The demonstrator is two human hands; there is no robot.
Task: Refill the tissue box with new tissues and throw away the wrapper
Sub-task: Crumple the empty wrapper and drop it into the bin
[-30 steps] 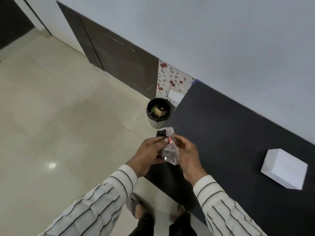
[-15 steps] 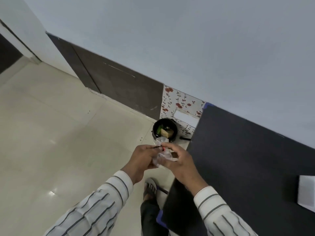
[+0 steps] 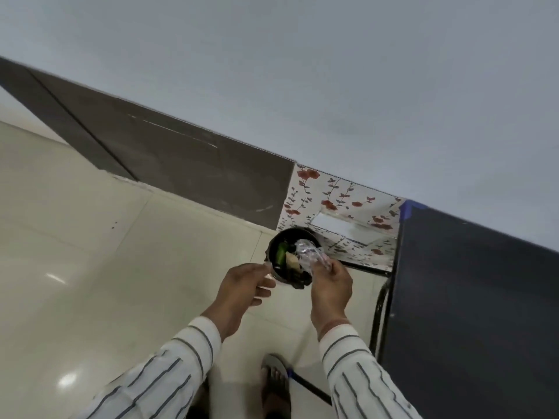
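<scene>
Crinkled clear plastic wrapper [image 3: 309,256] pinched in right hand's fingertips [image 3: 321,265], held just above the small round black waste bin [image 3: 273,251] on the pale tiled floor [image 3: 90,237]. Right hand [image 3: 329,287] gripping wrapper; left hand [image 3: 242,284] beside it, fingers loosely curled, apparently holding nothing. Bin already holds green and tan scraps. Black counter [image 3: 469,297] at right edge; tissue box out of view, so refill cannot be confirmed. Judged near the end: wrapper not yet dropped, only the release over the bin remains.
</scene>
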